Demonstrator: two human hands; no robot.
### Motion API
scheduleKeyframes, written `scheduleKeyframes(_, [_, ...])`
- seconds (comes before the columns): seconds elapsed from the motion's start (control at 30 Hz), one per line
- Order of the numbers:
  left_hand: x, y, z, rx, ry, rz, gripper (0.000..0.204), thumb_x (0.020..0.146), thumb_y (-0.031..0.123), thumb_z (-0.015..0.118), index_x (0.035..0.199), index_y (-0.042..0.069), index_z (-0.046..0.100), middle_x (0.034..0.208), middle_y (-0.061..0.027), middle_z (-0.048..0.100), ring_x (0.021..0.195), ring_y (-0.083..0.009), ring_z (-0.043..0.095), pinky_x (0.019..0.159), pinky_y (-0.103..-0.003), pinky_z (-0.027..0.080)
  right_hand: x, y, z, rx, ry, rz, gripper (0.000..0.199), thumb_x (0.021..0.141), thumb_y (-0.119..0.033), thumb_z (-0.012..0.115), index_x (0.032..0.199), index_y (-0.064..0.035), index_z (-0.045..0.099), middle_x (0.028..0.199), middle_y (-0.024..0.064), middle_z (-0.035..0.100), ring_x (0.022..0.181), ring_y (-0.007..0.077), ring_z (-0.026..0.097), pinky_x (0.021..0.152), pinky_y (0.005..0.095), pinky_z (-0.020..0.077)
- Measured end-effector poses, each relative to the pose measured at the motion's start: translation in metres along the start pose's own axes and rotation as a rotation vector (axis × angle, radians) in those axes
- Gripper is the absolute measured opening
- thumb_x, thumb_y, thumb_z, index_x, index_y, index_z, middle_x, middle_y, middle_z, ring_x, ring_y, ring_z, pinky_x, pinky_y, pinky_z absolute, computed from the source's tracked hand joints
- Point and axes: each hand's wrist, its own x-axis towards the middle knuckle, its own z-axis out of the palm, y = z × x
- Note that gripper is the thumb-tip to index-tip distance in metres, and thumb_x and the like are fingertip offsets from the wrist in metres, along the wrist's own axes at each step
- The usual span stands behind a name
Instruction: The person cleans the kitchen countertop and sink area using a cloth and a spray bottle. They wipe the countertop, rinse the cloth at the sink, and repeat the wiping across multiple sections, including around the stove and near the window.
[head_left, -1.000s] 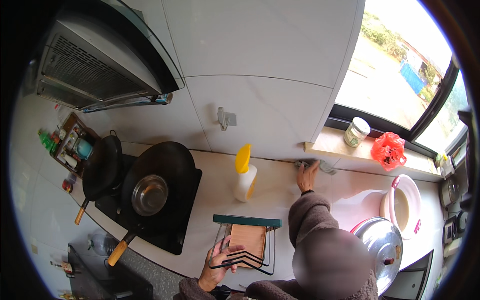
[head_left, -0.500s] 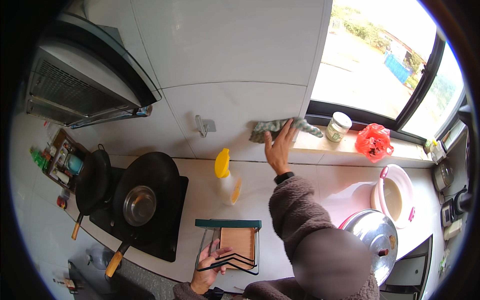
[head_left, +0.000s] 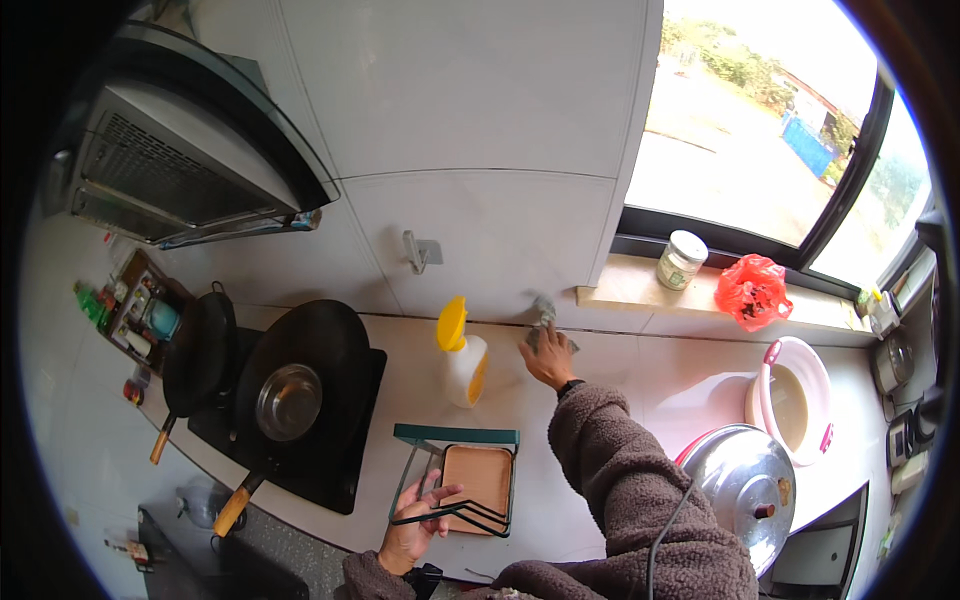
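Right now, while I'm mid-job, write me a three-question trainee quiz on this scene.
1. Short answer: What is the right hand touching?
2. True or false: The left hand is on the spray bottle.
3. Fill in: On the windowsill, the glass jar stands to the ___ of the red plastic bag, as pictured.

Key: 1. A cloth. 2. False; it is at the green-topped wire rack. 3. Left.

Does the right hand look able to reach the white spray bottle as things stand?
Probably yes: only bare countertop shows between the right hand and the white spray bottle, though the cloth under that hand might need releasing.
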Motion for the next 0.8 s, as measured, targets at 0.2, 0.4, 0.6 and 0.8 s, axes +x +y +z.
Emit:
scheduleKeyframes(0.2, [0.001, 0.009, 0.004, 0.048, -0.014, -0.028, 0.054, 0.086, 0.003, 0.046, 0.139, 0.005, 0.032, 0.123, -0.0252, 0.057, 0.059, -0.0195, 0.059, 0.05, -0.028, 0.051, 0.03, -0.005, 0.007, 0.096, 0.1, -0.652, 0.061, 0.087, -0.018, 0.061, 0.136, 0.0093, 0.037, 0.152, 0.0228, 0.026, 0.135, 0.0424, 0.031, 0.11, 0.0468, 0.0302])
scheduleKeyframes(0.4, [-0.002, 0.011, 0.011, 0.104, -0.001, -0.03, 0.057, 0.089, 0.002, 0.04, 0.144, 0.003, 0.026, 0.123, -0.0257, 0.057, 0.083, -0.02, 0.063, 0.054, -0.027, 0.049, 0.086, -0.051, 0.022, -0.054, 0.076, -0.931, 0.049, 0.079, -0.003, 0.057, 0.127, 0.0046, 0.05, 0.144, 0.0147, 0.038, 0.126, 0.0333, 0.042, 0.103, 0.0411, 0.0375])
scheduleKeyframes(0.6, [-0.004, 0.017, 0.014, 0.131, 0.031, -0.087, 0.061, 0.088, 0.002, 0.04, 0.146, 0.003, 0.02, 0.122, -0.0235, 0.058, 0.064, -0.0136, 0.055, 0.053, -0.026, 0.044, 0.051, 0.021, 0.037, -0.396, 0.041, -0.573, 0.038, 0.079, -0.007, 0.055, 0.116, -0.0031, 0.061, 0.135, 0.0074, 0.047, 0.111, 0.0292, 0.05, 0.094, 0.0383, 0.041])
scheduleKeyframes(0.8, [-0.002, 0.015, 0.013, 0.114, 0.025, -0.073, 0.056, 0.088, 0.001, 0.042, 0.142, 0.005, 0.03, 0.12, -0.0255, 0.058, 0.071, -0.0172, 0.061, 0.05, -0.027, 0.048, 0.037, 0.114, 0.023, -0.08, 0.262, 0.502, 0.036, 0.081, -0.014, 0.056, 0.111, 0.0059, 0.059, 0.129, 0.0191, 0.05, 0.11, 0.0351, 0.052, 0.091, 0.0465, 0.0443])
